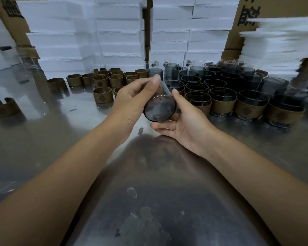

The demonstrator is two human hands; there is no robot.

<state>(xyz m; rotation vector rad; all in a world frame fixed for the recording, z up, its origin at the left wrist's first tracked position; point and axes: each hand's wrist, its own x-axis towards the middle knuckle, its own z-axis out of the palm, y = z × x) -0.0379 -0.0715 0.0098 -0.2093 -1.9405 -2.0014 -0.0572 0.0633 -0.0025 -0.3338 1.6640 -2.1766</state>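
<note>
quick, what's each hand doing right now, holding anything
left hand: grips the smoky glass, thumb up near its far end.
right hand: holds the same glass, fingers under it, thumb on its side.

Steel table (43,139) w/ sleeves (103,80), glasses (220,94)

The smoky glass tumbler (160,108), seemingly empty, tilts aloft, base toward the viewer.

Packing workshop: white foam boxes (121,32) stand stacked wall-high at 12 o'clock, printed cartons (247,16) at 1 o'clock, while rows of smoked glasses (215,84) at 2 o'clock and loose cardboard sleeves (103,80) at 11 o'clock crowd a steel worktable (43,148).
</note>
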